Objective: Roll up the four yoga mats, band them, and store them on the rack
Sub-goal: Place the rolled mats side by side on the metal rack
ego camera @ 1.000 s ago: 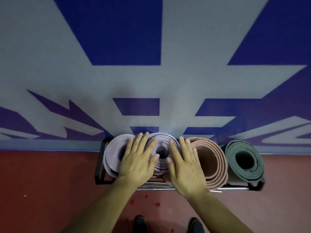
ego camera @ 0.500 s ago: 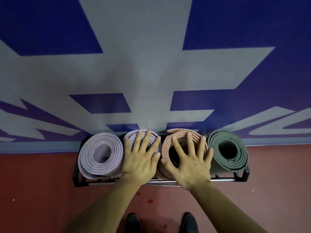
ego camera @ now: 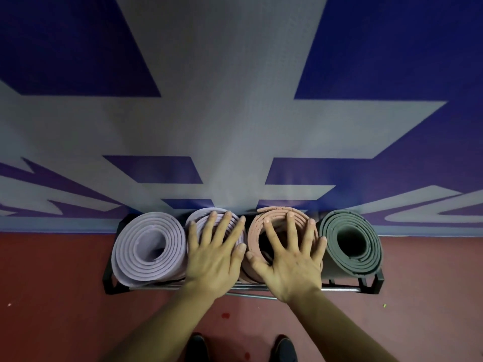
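Several rolled yoga mats stand on end side by side in a low black rack (ego camera: 108, 279) against the wall. From left to right they are a lilac mat (ego camera: 146, 254), a second lilac mat (ego camera: 198, 218), a pink mat (ego camera: 257, 231) and a dark green mat (ego camera: 351, 241). My left hand (ego camera: 211, 257) lies flat with spread fingers on top of the second lilac mat. My right hand (ego camera: 290, 259) lies flat with spread fingers on top of the pink mat. No bands show from above.
A grey and blue patterned wall (ego camera: 235, 113) rises right behind the rack. Red floor (ego camera: 52, 296) spreads to both sides and in front. My two dark shoes (ego camera: 198, 348) stand just below the rack's metal front bar (ego camera: 251, 290).
Both hands shifted right: the left from across both lilac mats onto the second lilac one, the right onto the pink mat. My view also swung right.
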The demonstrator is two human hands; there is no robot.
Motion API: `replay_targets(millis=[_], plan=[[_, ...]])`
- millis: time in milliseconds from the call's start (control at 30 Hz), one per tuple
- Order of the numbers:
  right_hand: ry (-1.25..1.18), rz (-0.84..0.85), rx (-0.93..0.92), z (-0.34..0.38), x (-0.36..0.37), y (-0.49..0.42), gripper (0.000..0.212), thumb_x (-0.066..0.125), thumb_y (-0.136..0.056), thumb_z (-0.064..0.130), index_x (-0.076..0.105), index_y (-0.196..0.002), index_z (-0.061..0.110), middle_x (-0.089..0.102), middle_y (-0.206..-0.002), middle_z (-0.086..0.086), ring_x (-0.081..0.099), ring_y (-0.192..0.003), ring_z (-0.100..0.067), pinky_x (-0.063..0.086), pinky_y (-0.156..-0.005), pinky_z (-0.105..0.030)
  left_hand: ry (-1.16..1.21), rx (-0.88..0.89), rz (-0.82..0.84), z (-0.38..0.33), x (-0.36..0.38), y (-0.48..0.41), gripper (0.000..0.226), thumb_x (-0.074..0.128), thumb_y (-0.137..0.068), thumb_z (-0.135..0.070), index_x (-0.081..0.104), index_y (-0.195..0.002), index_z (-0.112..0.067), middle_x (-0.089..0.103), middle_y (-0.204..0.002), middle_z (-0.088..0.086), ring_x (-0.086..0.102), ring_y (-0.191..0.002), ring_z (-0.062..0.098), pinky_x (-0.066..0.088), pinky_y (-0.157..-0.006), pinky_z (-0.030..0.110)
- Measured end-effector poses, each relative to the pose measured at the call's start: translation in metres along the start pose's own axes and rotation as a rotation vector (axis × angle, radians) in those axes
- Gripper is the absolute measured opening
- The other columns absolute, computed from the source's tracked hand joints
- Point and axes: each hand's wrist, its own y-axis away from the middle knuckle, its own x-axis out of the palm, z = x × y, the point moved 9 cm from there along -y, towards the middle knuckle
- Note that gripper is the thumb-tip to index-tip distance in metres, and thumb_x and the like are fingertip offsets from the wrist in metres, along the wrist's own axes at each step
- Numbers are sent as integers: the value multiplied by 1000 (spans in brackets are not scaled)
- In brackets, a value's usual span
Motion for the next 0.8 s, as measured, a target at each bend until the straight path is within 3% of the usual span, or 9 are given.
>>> replay_targets(millis=[100, 200, 300, 333, 433, 533, 633, 800], plan=[[-10, 10, -4, 1, -2, -1, 88, -11, -72, 96, -20, -151, 57, -23, -169, 1, -42, -143, -41, -27, -111, -64, 94, -28, -38, -6, -10, -9, 56, 19, -103, -46, 38, -154, -31, 46, -155, -2, 40, -144, 31, 22, -118, 61], [-100, -27, -41, 1, -10, 5, 84, -8, -78, 92, -14, -154, 56, -17, -170, 2, -37, -148, -36, -28, -112, -58, 149, 33, -59, -26, -15, -14, 55, 12, -104, -43, 21, -156, -30, 34, -162, -4, 28, -151, 19, 9, -124, 46], [-194, -143, -19, -18, -27, 15, 77, 4, -95, 73, 11, -163, 37, -2, -172, -4, -12, -157, -27, -8, -125, -54, 185, 88, -47, -50, -18, -16, 56, 18, -103, -39, 33, -156, -25, 36, -161, -1, 31, -150, 18, 15, -122, 46], [-180, -152, -7, -26, -28, 17, 79, 2, -96, 67, 9, -164, 28, -4, -172, -5, -12, -158, -23, -5, -126, -53, 188, 97, -43, -56, -16, -16, 58, 17, -103, -40, 32, -157, -25, 31, -163, -1, 27, -151, 18, 14, -124, 46], [-127, -105, -8, -37, -20, 18, 81, -10, -93, 64, -15, -160, 20, -27, -166, 1, -35, -149, -13, -22, -122, -47, 123, 85, 2, -63, -1, -17, 65, -1, -100, -49, 3, -161, -28, -4, -168, -3, -6, -156, 15, -2, -126, 48], [-84, -100, -13, -34, -17, 13, 82, -12, -92, 65, -22, -157, 16, -34, -162, 1, -39, -147, -14, -26, -120, -47, 56, 68, 9, -63, 4, -19, 65, -10, -97, -53, -7, -158, -28, -17, -165, -3, -16, -153, 16, -10, -124, 49], [-72, -129, -18, -31, -16, 11, 82, -5, -96, 65, -15, -159, 13, -26, -166, -1, -30, -152, -16, -20, -123, -49, 3, 76, 25, -62, 8, -18, 68, -9, -98, -54, -3, -159, -25, -14, -166, -1, -12, -154, 18, -4, -125, 51], [-59, -121, -35, -28, -10, 8, 83, -3, -98, 67, -12, -159, 12, -20, -168, -2, -28, -153, -16, -18, -123, -47, -44, 55, 47, -61, 7, -19, 65, 9, -104, -49, 26, -158, -16, 16, -166, 5, 21, -153, 23, 24, -121, 55]])
